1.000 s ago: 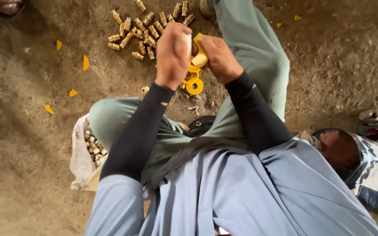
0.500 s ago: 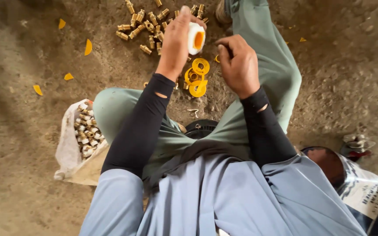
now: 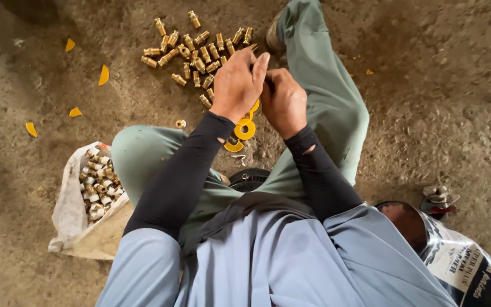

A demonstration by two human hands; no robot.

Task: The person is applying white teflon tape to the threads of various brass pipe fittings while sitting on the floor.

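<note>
Our left hand (image 3: 237,85) and right hand (image 3: 282,102) press together, fingers curled; we cannot tell what they hold. Beneath lie yellow plastic rings (image 3: 244,129); ribbed brass fittings (image 3: 197,51) scatter the gritty floor (image 3: 427,85).

Shiny brass metal on the heaped fittings (image 3: 200,54). Rough, matt, dusty concrete across the floor (image 3: 439,102). Glossy yellow plastic in the rings (image 3: 244,129). Crumpled matt white woven plastic for the sack (image 3: 72,219). Soft matt cloth on the black sleeves (image 3: 183,170).
</note>
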